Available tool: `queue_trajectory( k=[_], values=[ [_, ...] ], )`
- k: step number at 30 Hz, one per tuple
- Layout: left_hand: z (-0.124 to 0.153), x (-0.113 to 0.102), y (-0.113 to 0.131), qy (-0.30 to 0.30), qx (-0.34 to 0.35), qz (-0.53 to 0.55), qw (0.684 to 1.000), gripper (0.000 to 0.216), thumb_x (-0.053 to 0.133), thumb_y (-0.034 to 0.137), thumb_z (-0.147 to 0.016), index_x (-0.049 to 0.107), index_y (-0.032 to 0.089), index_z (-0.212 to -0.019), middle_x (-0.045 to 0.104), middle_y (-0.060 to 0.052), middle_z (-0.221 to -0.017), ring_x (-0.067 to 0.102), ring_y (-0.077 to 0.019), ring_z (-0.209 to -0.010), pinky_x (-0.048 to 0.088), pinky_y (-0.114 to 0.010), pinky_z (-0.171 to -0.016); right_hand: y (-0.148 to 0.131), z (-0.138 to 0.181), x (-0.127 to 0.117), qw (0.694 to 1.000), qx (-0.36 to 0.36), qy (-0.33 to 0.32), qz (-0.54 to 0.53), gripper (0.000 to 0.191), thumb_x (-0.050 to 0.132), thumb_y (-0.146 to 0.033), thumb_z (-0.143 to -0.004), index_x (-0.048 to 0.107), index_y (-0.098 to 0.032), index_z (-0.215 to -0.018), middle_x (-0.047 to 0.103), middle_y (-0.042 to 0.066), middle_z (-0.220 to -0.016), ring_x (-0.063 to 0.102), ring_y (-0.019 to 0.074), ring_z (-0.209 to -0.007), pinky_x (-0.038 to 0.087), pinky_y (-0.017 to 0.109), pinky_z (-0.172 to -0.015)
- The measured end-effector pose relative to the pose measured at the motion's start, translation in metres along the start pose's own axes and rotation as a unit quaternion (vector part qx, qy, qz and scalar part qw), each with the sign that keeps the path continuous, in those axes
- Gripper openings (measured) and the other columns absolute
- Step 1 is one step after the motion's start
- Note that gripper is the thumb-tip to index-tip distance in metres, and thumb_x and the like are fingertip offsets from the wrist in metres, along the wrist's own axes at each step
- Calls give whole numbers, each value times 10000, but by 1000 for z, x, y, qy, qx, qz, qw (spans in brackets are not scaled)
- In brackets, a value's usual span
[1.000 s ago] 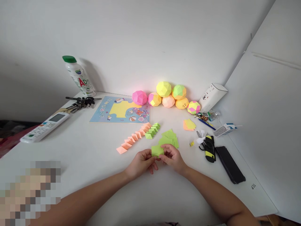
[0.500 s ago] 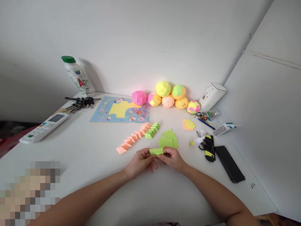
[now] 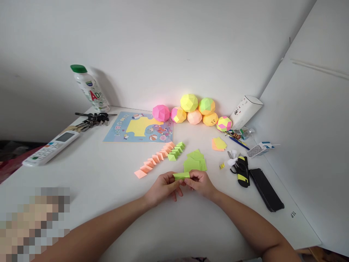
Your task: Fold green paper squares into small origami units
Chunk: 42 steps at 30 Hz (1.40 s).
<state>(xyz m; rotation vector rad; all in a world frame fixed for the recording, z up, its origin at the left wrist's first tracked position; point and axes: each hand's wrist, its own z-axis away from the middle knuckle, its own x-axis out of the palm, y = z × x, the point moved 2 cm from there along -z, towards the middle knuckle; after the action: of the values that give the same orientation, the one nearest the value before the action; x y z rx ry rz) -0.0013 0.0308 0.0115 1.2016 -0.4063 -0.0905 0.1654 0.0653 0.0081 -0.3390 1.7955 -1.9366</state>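
A narrow strip of folded green paper [image 3: 181, 176] is pinched between my two hands, low over the white table. My left hand [image 3: 163, 187] grips its left end with thumb and fingers, the lower fingers hanging loosely beneath. At the right end, my right hand [image 3: 201, 183] pinches the paper with thumb and forefinger. Just beyond lie loose green paper squares [image 3: 195, 162]. A row of folded green pieces [image 3: 176, 151] and a longer row of folded peach pieces [image 3: 154, 161] stand to the left of those squares.
Faceted paper balls [image 3: 189, 103] are heaped by the wall, beside a blue picture book [image 3: 117, 131]. On the right are a black phone [image 3: 267, 190], a black-and-yellow cutter [image 3: 242, 173] and a pen [image 3: 239, 143]. A remote [image 3: 51, 148] and a bottle [image 3: 91, 91] stand left.
The green paper now shows as a narrower strip, its front face turned or folded down. Both hands stay in nearly the same place.
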Motion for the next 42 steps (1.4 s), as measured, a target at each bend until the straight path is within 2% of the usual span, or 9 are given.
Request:
queue_trajectory(
  k=[5, 14, 21, 27, 32, 39, 42],
  values=[
    [0, 2, 2, 10, -13, -15, 1000, 400, 634, 522, -724, 566, 136, -804, 697, -48, -707, 625, -144, -513, 480, -243, -432, 3, 0, 0, 1000, -7, 1, 6, 295, 654, -378, -759, 528, -151, -619, 506, -29, -571, 464, 86, -481, 365, 219, -452],
    [-1, -1, -5, -9, -3, -14, 1000, 379, 625, 502, -743, 554, 135, -805, 698, -62, -794, 633, -136, -527, 485, -231, -426, 2, 2, -1, 1000, -10, 2, 10, 315, 645, -391, -764, 521, -153, -598, 495, -31, -547, 454, 86, -475, 363, 221, -457],
    [1, 1, -4, -12, -31, -62, 998, 405, 581, 561, -741, 482, 169, -754, 616, 15, -581, 596, -138, -422, 445, -228, -381, 2, 2, 0, 1000, -9, -1, 7, 307, 637, -391, -761, 519, -154, -605, 459, -37, -541, 432, 88, -485, 349, 221, -461],
    [5, 6, -7, -5, 11, -125, 992, 379, 501, 543, -799, 446, 184, -689, 571, 32, -550, 555, -112, -405, 412, -211, -390, 2, 3, 2, 997, -55, -35, 35, 192, 606, -302, -761, 542, -144, -671, 414, -37, -612, 362, 79, -531, 314, 210, -487],
    [6, 8, -13, -6, 28, -147, 989, 347, 476, 516, -818, 440, 193, -698, 564, 31, -550, 538, -110, -408, 399, -212, -387, -3, 4, 4, 994, -73, -42, 63, 84, 577, -181, -692, 519, -150, -641, 406, -38, -613, 338, 78, -525, 276, 207, -470],
    [4, 9, -16, -15, 42, -159, 986, 321, 494, 496, -811, 444, 194, -713, 561, 34, -542, 518, -103, -398, 372, -210, -375, -7, 5, 6, 982, -142, -18, 120, 80, 524, -109, -599, 476, -170, -583, 414, -37, -587, 359, 89, -516, 278, 215, -468],
    [2, 8, -17, -20, 34, -148, 988, 343, 499, 516, -807, 428, 194, -711, 567, 37, -549, 525, -100, -391, 365, -205, -368, -5, 5, 4, 983, -144, -27, 109, 115, 511, -105, -607, 432, -173, -558, 388, -39, -585, 337, 84, -512, 261, 214, -460]
  ],
)
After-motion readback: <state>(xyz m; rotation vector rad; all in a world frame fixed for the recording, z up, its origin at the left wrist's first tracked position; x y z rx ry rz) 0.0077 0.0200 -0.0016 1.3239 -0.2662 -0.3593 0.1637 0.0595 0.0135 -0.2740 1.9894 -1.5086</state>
